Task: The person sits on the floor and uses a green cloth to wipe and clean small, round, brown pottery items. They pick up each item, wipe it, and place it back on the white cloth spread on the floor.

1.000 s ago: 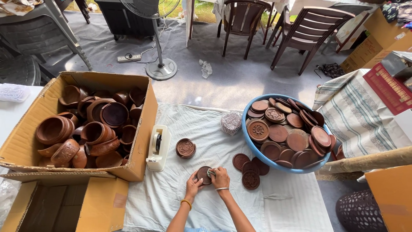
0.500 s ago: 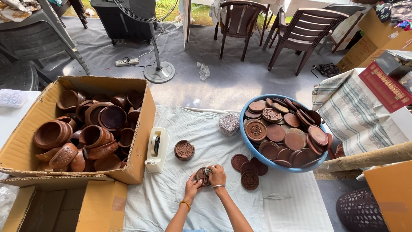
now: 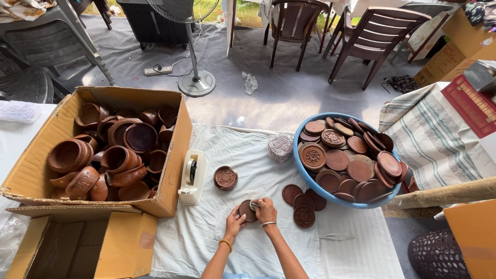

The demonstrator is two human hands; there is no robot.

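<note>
While held, clay lid between fingers

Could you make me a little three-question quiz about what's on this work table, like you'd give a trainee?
1. True or false: the blue basin holds flat round clay lids.
2. What does the left hand hold together with the right hand?
A. a clay lid
B. a glass bottle
C. a pair of scissors
3. Fill in: the white tape dispenser stands right beside the cardboard ____ full of clay pots.

Key
1. True.
2. A; both hands are on it, and the right hand also pinches something small that cannot be made out.
3. Box.
</note>
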